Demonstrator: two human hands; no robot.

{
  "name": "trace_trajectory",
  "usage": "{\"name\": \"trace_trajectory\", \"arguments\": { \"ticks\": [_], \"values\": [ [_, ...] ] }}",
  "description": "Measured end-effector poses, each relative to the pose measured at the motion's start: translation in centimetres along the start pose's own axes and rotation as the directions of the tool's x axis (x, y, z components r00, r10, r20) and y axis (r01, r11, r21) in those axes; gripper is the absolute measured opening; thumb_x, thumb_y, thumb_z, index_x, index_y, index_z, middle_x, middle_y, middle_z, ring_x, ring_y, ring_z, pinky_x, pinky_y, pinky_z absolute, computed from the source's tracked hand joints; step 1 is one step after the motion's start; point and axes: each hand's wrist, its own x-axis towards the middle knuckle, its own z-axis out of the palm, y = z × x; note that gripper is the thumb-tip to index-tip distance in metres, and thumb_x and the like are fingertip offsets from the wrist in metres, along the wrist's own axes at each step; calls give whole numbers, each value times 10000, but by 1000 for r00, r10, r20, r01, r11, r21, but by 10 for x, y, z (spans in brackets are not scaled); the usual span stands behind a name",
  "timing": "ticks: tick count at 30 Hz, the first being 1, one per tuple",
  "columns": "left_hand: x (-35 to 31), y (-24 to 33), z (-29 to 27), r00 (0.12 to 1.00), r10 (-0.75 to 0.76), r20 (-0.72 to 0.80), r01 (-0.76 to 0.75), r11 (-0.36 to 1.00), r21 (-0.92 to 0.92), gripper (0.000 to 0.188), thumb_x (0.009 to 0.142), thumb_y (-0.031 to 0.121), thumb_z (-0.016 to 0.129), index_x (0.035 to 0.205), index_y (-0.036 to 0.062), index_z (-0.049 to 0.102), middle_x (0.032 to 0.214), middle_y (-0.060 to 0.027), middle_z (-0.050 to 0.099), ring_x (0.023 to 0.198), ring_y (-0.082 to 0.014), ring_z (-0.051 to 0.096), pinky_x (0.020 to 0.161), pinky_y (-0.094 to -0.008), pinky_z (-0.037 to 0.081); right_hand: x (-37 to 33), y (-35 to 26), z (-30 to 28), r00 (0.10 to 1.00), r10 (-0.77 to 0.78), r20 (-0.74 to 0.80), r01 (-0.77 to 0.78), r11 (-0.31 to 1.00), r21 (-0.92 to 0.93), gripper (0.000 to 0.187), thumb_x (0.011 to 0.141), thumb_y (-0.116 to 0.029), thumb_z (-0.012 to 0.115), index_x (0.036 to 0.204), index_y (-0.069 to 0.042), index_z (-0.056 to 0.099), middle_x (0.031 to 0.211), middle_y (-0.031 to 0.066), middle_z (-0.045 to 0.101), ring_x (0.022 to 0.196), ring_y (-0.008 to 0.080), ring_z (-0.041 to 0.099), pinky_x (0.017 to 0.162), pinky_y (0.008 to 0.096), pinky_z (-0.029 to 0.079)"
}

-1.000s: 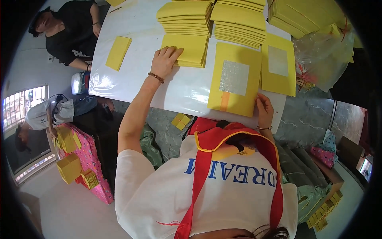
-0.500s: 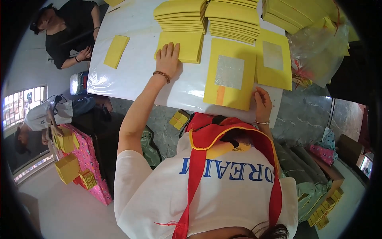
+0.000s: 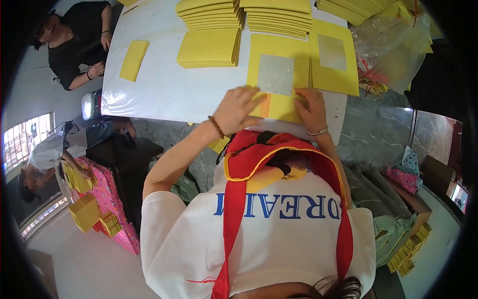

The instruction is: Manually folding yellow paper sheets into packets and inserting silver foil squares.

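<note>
Left hand [image 3: 238, 110], fingers spread, and right hand [image 3: 311, 108], grip unclear, overlap a yellow envelope [image 3: 281, 103]; a folded stack [image 3: 277, 19] stands beyond.

At the table's [image 3: 164, 99] near edge, the left hand [image 3: 236, 110] hides one corner of the yellow envelope [image 3: 276, 74]. The picture's top edge crops the left tall stack [image 3: 210, 15] and right tall stack [image 3: 277, 19].

Left window [image 3: 29, 135] glares; white table [image 3: 159, 97] shines; fisheye edges bend, blacken.

white short-sleeved shirt [image 3: 284, 249], blue lettering [image 3: 289, 206] | red apron [image 3: 240, 163], yellow edging [image 3: 244, 180] | beaded bracelet [image 3: 216, 127] | thin bangle [image 3: 318, 131]
</note>
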Motion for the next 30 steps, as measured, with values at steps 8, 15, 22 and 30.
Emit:
{"name": "trace_trajectory", "arguments": {
  "ticks": [8, 15, 22, 30],
  "values": [
    [4, -17, 7, 1000, 24, 8, -22, 971, -236, 293, 776, 163, 640, 1038, 41, 588, 899, -125, 597, 835, -289, 561, 712, -346, 457, -1, 11, 2, 974, 222, 52, -227, 915, 334, 180, 843, -163, 550, 951, -51, 641, 919, 71, 616, 881, 214, 534, 785, 306, 419],
    [15, -28, -1, 940, -270, 209, 337, 837, -432, 187, 847, 192, 562, 921, 32, 624, 726, -155, 605, 655, -292, 579, 602, -361, 459, -4, 16, 5, 964, 263, 32, -232, 782, 579, 216, 861, -174, 540, 982, -17, 625, 918, 92, 606, 907, 194, 524, 791, 304, 422],
    [17, -39, 4, 889, -350, 296, 457, 722, -519, 206, 856, 211, 565, 890, 17, 625, 661, -122, 593, 573, -191, 541, 559, -300, 438, -10, 20, 7, 981, 189, 42, -190, 905, 381, 371, 723, -168, 682, 1045, -16, 579, 950, 105, 601, 911, 241, 522, 793, 333, 423],
    [22, -45, 5, 884, -315, 346, 463, 696, -548, 175, 830, 168, 555, 849, 8, 623, 621, -82, 571, 562, -117, 499, 542, -271, 416, -11, 24, 7, 986, 138, 95, -159, 947, 279, 411, 734, -122, 694, 1105, -30, 544, 1070, 92, 528, 1014, 212, 506, 873, 305, 406]
  ]
}}
